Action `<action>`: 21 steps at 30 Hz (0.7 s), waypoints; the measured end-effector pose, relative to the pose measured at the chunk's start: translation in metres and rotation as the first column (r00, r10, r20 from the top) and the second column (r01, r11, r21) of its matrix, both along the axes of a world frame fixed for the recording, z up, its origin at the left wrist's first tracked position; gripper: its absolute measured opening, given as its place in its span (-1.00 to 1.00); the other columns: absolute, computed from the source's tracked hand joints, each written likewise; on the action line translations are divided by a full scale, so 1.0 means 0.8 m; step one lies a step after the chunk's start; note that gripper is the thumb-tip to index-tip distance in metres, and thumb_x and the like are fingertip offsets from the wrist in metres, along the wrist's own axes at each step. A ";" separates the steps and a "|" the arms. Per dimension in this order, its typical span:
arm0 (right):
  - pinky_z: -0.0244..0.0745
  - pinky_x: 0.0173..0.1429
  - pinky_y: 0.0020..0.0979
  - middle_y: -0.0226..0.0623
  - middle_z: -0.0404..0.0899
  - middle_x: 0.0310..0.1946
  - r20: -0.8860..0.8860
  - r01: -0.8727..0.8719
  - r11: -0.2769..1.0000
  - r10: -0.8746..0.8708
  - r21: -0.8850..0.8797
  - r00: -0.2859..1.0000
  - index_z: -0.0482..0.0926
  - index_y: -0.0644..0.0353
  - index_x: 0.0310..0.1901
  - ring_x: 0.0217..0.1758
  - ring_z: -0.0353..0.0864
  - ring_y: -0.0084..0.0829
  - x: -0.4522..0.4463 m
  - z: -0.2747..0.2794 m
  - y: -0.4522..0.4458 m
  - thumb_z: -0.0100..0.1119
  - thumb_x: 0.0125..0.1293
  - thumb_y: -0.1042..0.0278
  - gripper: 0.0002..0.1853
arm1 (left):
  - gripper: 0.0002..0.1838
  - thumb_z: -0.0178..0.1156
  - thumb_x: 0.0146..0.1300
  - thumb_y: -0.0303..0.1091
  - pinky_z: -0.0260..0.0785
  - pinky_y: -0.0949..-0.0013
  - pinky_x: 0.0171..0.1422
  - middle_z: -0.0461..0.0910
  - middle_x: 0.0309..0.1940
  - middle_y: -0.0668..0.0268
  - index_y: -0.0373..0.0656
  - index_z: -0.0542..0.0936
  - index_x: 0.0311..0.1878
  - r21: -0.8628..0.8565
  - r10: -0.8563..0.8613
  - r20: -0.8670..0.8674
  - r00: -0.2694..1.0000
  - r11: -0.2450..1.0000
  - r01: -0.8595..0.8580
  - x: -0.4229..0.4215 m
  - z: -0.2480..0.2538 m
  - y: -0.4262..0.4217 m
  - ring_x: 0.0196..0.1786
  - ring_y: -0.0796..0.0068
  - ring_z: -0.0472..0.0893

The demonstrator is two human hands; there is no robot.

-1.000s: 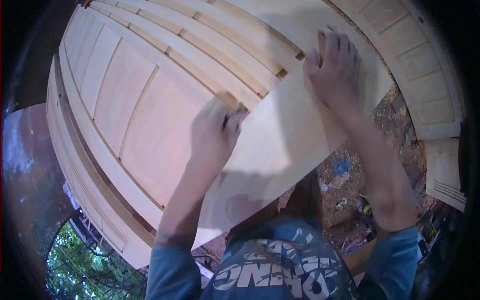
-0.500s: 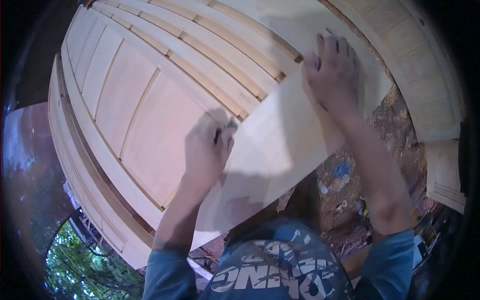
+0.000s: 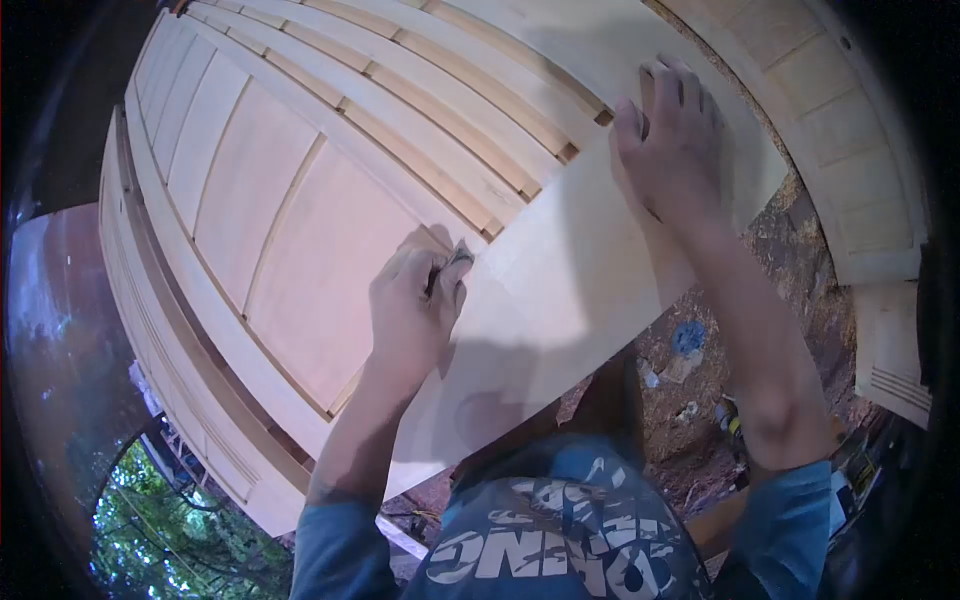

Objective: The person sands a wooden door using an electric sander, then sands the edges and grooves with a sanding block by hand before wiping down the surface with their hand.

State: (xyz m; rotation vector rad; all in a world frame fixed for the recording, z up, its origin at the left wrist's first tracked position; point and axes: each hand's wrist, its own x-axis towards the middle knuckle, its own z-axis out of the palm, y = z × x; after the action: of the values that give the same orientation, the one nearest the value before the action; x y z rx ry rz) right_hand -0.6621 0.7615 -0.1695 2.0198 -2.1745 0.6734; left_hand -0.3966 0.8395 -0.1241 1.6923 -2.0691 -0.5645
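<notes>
My left hand [image 3: 415, 310] is closed, its fingers pinching a small grey scrap [image 3: 459, 255] that looks like folded sandpaper. It rests at the near end of a pale wooden panelled door [image 3: 320, 270], beside the smooth bare strip of wood [image 3: 540, 300]. My fingers hide much of the scrap. My right hand [image 3: 672, 135] lies on the smooth wood further right, thumb apart from the fingers, near the end of a long wooden rail [image 3: 560, 105]. Nothing held shows clearly in it.
Several parallel rails with gaps run away from me. Another panelled wooden piece [image 3: 850, 130] stands at the right, and a grooved one [image 3: 190, 400] at the left. Sawdust and scraps, including a blue one [image 3: 688, 338], litter the ground [image 3: 770, 290]. Green foliage [image 3: 170, 530] shows at lower left.
My left hand shifts only slightly, and the grey scrap in its fingers shows more clearly. My right hand stays on the wood. The whole view has moved a little.
</notes>
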 end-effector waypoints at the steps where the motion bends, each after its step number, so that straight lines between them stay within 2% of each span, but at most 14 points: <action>1: 0.18 0.50 -0.08 -0.17 0.38 0.32 0.008 0.005 1.000 -0.005 0.011 1.000 0.38 0.16 0.27 0.43 0.32 -0.12 0.000 0.001 0.001 0.07 0.41 0.11 -0.52 | -0.74 0.42 0.11 -0.44 0.41 0.13 -0.33 0.54 -0.45 0.05 -0.29 0.48 -0.43 -0.028 -0.017 -0.004 1.000 0.999 0.017 0.000 -0.003 -0.002 -0.41 0.02 0.57; 5: 0.19 0.49 -0.08 -0.16 0.38 0.32 0.017 -0.020 0.999 0.021 -0.033 1.000 0.39 0.17 0.26 0.43 0.32 -0.11 -0.001 -0.005 0.005 0.09 0.40 0.12 -0.52 | -0.75 0.41 0.10 -0.46 0.40 0.11 -0.33 0.51 -0.45 0.06 -0.28 0.47 -0.44 -0.008 -0.047 -0.048 0.998 0.999 0.047 -0.007 -0.011 -0.022 -0.39 0.01 0.57; 6: 0.19 0.49 -0.08 -0.16 0.38 0.32 0.011 -0.018 1.000 0.019 -0.025 1.000 0.39 0.16 0.26 0.43 0.33 -0.11 0.001 -0.006 0.005 0.09 0.40 0.12 -0.52 | -0.74 0.43 0.07 -0.50 0.42 0.14 -0.32 0.49 -0.48 0.09 -0.26 0.46 -0.45 -0.004 -0.066 0.009 0.998 0.998 0.066 0.000 -0.006 -0.017 -0.39 0.01 0.56; 9: 0.21 0.48 -0.09 -0.16 0.38 0.32 -0.007 0.001 1.000 -0.001 -0.030 1.000 0.39 0.15 0.27 0.42 0.33 -0.11 0.000 -0.004 0.000 0.09 0.40 0.12 -0.52 | -0.74 0.44 0.05 -0.52 0.41 0.16 -0.31 0.47 -0.50 0.11 -0.27 0.46 -0.45 -0.037 -0.085 -0.094 0.992 0.996 0.082 0.018 -0.004 0.000 -0.41 0.03 0.53; 10: 0.21 0.47 -0.09 -0.16 0.38 0.32 -0.011 0.007 1.000 -0.007 -0.023 1.000 0.39 0.15 0.27 0.42 0.33 -0.11 0.002 -0.003 0.003 0.08 0.40 0.13 -0.52 | -0.75 0.45 0.04 -0.53 0.41 0.18 -0.29 0.48 -0.52 0.14 -0.27 0.48 -0.45 -0.060 -0.112 -0.051 0.992 0.992 0.109 0.019 -0.008 -0.003 -0.42 0.07 0.53; 13: 0.22 0.47 -0.04 -0.09 0.41 0.27 0.007 -0.013 0.998 0.013 -0.063 1.000 0.40 0.20 0.22 0.37 0.38 -0.07 0.002 -0.003 0.005 0.09 0.37 0.11 -0.53 | -0.73 0.49 0.12 -0.40 0.40 0.34 -0.36 0.53 -0.56 0.12 -0.30 0.54 -0.44 -0.047 -0.181 -0.136 0.974 0.983 0.176 0.031 -0.005 -0.008 -0.52 0.24 0.55; 16: 0.22 0.46 -0.02 -0.06 0.43 0.23 -0.009 -0.010 0.996 0.009 -0.084 1.000 0.41 0.22 0.18 0.34 0.40 -0.04 0.002 -0.004 0.004 0.10 0.36 0.11 -0.53 | -0.81 0.43 0.12 -0.47 0.40 0.21 -0.31 0.52 -0.49 0.15 -0.24 0.55 -0.40 0.163 -0.046 -0.132 0.990 0.984 0.067 0.036 0.008 -0.004 -0.41 0.13 0.56; 19: 0.23 0.46 -0.02 -0.06 0.43 0.22 0.001 -0.009 0.996 0.009 -0.090 1.000 0.42 0.22 0.16 0.33 0.41 -0.04 0.004 -0.007 0.005 0.11 0.35 0.11 -0.55 | -0.83 0.41 0.15 -0.42 0.40 0.21 -0.32 0.53 -0.49 0.16 -0.23 0.58 -0.37 0.063 -0.087 -0.093 0.992 0.994 0.093 0.021 -0.002 -0.005 -0.40 0.15 0.57; 21: 0.24 0.45 -0.02 -0.06 0.44 0.20 0.012 -0.012 0.994 0.014 -0.106 1.000 0.43 0.21 0.15 0.32 0.42 -0.04 0.003 -0.009 0.003 0.11 0.34 0.11 -0.55 | -0.84 0.40 0.15 -0.41 0.40 0.19 -0.31 0.52 -0.49 0.17 -0.21 0.58 -0.37 0.076 -0.066 -0.035 0.997 0.995 0.068 0.018 0.003 -0.004 -0.40 0.15 0.57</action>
State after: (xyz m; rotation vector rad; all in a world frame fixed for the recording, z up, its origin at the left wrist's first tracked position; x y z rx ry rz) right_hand -0.6597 0.7639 -0.1767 1.9834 -2.0863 0.7877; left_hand -0.3820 0.8361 -0.1219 1.6496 -2.1130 -0.6964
